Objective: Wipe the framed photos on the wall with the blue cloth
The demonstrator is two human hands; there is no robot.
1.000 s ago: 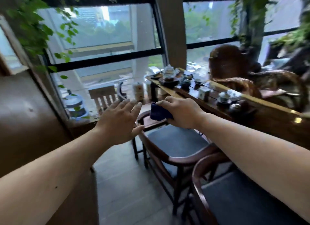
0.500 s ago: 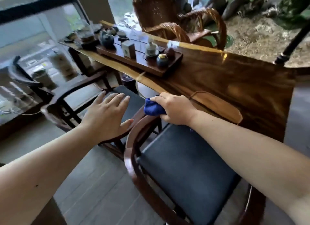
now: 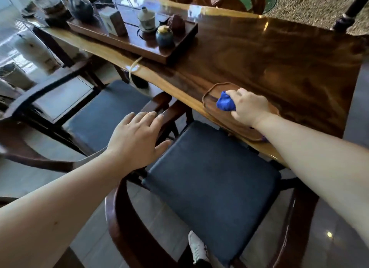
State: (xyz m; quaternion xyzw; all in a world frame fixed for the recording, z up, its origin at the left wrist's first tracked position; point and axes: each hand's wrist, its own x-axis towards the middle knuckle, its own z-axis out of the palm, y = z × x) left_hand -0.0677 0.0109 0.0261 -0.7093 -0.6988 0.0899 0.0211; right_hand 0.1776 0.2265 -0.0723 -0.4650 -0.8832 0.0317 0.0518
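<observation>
My right hand (image 3: 248, 106) is closed on a bunched blue cloth (image 3: 225, 104) and holds it over a shallow wooden tray (image 3: 209, 94) at the near edge of the long wooden table (image 3: 259, 56). The cloth touches or hovers just above the tray; I cannot tell which. My left hand (image 3: 137, 140) hangs flat and open, fingers spread, above the armrest of the near chair (image 3: 215, 185). No framed photos or wall appear in this view.
A dark tea tray (image 3: 179, 54) with a teapot, lidded cup, small jar and box stands further along the table. Two round-backed wooden chairs with dark blue cushions sit tucked at the table. A white shoe (image 3: 196, 247) shows on the tiled floor.
The view has swung down from the window to the table. My right hand has carried the blue cloth forward over the wooden tray. My left hand stays open beside it.
</observation>
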